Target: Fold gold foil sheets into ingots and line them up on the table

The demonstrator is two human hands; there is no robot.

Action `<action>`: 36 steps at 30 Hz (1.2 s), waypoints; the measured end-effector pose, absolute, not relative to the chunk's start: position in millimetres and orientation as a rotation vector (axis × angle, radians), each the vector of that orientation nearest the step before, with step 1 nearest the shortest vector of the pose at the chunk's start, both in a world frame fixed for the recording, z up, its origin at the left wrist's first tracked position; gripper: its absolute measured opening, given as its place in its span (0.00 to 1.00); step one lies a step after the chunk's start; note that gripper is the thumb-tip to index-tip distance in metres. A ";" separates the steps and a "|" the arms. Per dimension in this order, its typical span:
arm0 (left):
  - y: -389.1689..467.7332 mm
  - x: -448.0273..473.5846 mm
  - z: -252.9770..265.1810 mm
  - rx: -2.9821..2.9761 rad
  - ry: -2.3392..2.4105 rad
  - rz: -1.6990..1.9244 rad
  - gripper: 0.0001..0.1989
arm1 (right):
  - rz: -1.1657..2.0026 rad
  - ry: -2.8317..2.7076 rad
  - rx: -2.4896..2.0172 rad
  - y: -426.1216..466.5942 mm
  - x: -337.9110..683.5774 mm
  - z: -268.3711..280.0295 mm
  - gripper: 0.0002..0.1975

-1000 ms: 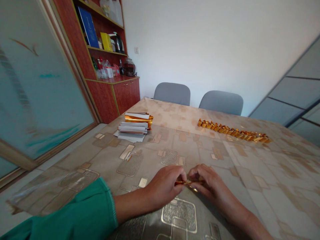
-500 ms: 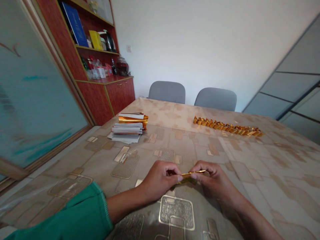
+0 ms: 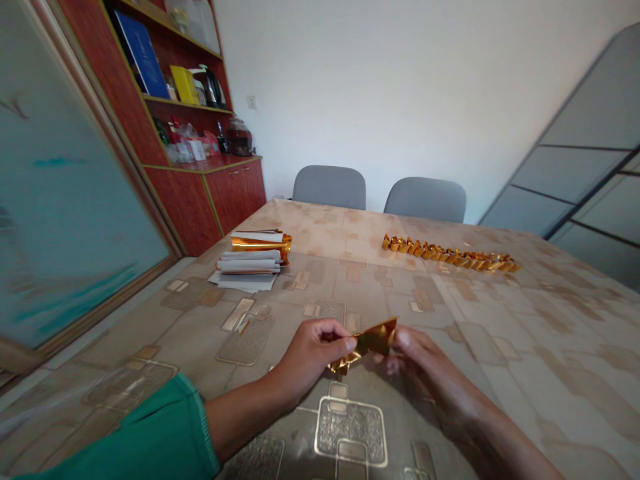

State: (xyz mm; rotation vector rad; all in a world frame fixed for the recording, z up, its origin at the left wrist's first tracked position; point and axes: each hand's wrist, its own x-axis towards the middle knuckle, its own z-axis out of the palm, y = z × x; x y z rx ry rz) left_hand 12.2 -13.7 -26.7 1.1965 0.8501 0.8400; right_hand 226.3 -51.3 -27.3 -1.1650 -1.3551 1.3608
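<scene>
My left hand pinches a folded piece of gold foil paper between thumb and fingers, just above the table. The foil is shiny, with a crumpled lower left end and a wider right end that tilts up. At that right end is my right hand, slightly blurred, its thumb at the foil's edge and its other fingers curled below and partly hidden. Farther off, a row of folded gold foil pieces lies on the right side of the table.
Stacks of foil sheets, grey-white and gold, lie on the left of the patterned tablecloth. Two grey chairs stand at the far edge. A red cabinet with bottles and a kettle is behind on the left.
The foil has turned from nearly edge-on to show its broad gold face, its right end lifted. My right hand has shifted its hold toward that end. The view has moved slightly.
</scene>
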 end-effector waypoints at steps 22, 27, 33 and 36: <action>-16.6 17.9 -28.7 1.330 0.705 0.778 0.12 | 1.283 -1.361 -1.141 -50.3 213.7 -35.6 0.18; -12.1 15.7 -24.7 1.314 0.693 0.746 0.11 | 1.319 -1.314 -1.111 -51.0 215.3 -35.8 0.17; -10.3 12.6 -26.0 1.372 0.723 0.792 0.10 | 1.202 -1.437 -1.101 -52.9 218.2 -32.9 0.13; -11.8 10.9 -25.9 1.552 0.745 0.902 0.04 | 0.926 -1.655 -1.084 -54.8 219.5 -23.4 0.08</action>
